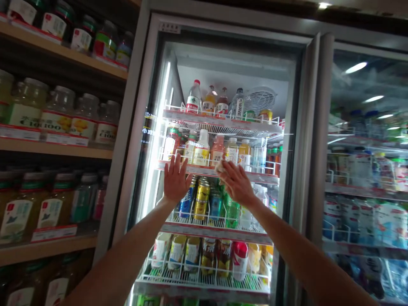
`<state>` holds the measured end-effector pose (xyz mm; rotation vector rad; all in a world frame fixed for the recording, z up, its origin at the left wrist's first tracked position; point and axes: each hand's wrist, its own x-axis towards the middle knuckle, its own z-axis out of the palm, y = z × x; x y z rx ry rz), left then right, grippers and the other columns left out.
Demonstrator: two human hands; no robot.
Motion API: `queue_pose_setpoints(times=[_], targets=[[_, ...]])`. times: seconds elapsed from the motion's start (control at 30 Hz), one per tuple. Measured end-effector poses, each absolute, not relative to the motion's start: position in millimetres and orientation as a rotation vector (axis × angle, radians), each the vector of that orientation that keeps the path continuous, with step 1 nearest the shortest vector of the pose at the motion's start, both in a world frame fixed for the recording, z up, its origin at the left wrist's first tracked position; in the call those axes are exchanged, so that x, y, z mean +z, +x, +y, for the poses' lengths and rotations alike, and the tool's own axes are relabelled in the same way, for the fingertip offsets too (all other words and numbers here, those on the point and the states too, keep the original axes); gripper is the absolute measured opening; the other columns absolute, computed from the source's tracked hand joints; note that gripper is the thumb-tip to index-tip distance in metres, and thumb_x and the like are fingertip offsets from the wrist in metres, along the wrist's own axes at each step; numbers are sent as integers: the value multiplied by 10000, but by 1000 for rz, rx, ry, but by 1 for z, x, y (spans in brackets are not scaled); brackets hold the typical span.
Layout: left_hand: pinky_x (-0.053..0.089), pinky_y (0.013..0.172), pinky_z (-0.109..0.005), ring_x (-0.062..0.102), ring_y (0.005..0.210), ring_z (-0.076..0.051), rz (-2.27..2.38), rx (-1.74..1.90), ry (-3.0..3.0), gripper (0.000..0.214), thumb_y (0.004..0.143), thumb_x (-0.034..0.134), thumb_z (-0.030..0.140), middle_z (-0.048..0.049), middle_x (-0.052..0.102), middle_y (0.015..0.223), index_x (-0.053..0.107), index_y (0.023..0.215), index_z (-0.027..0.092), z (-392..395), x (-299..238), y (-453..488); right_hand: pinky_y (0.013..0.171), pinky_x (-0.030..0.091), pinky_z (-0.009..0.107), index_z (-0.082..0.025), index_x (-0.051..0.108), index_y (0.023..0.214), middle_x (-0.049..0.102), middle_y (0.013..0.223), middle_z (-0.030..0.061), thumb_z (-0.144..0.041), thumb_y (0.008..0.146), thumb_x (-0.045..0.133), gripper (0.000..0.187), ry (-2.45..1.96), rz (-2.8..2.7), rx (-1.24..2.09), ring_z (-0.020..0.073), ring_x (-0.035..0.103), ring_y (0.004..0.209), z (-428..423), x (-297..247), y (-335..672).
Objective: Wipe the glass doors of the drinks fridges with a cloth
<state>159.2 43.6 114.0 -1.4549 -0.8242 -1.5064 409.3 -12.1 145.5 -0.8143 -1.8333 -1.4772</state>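
Pressing flat on the glass door (191, 63), the left hand (176, 180) has its fingers spread. The right hand (236, 183) holds a pale cloth (219, 167) against the glass under its fingers. Behind the hands, wire shelves carry bottles (201, 148) above and cans (202, 199) below. Bare glass lies between the hands, and the door frame (134, 127) stands left of them.

You stand in a shop; a glass-door drinks cooler (223, 140) full of bottles faces you; price-tagged shelves (54, 146) of jars line the wall.
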Motion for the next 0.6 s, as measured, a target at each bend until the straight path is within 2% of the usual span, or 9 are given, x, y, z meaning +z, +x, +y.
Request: queue_pose_setpoints(times=[0.17, 0.3, 0.4, 0.47, 0.6], targets=[[153, 1134, -495, 120, 1416, -270, -841, -1518, -1496, 559, 913, 392, 372, -127, 194, 1519, 299, 1423, 162, 42, 114, 161, 1055, 304, 573, -300, 378, 1390, 258, 1520, 45, -193, 870, 392, 531, -943, -1207, -1242, 289, 254, 1387, -8, 175, 438], [147, 1135, -491, 121, 1415, -275, -863, -1495, -1500, 560, 913, 399, 382, -140, 207, 1513, 319, 1414, 146, 41, 112, 159, 1095, 275, 523, -301, 309, 1425, 252, 1525, 33, -207, 860, 427, 584, -860, -1649, -1337, 263, 173, 1419, -5, 132, 396], [150, 1138, -474, 141, 1413, -260, -868, -1455, -1530, 553, 915, 399, 385, -134, 237, 1504, 322, 1414, 159, 41, 105, 154, 1129, 238, 467, -309, 351, 1402, 284, 1515, 7, -218, 843, 466, 578, -725, -2019, -1431, 222, 175, 1420, -6, 105, 383], [153, 1136, -469, 155, 1411, -251, -873, -1434, -1529, 544, 919, 392, 381, -130, 265, 1496, 322, 1414, 167, 41, 99, 151, 1127, 229, 480, -306, 376, 1388, 258, 1526, 4, -204, 847, 450, 555, -779, -1906, -1399, 227, 190, 1416, -6, 113, 392], [151, 1134, -465, 148, 1413, -245, -872, -1410, -1494, 535, 928, 370, 375, -139, 280, 1488, 323, 1411, 149, 41, 94, 150, 1098, 254, 525, -246, 423, 1365, 215, 1537, 56, -183, 866, 394, 504, -955, -1395, -1255, 275, 212, 1406, -4, 156, 414]])
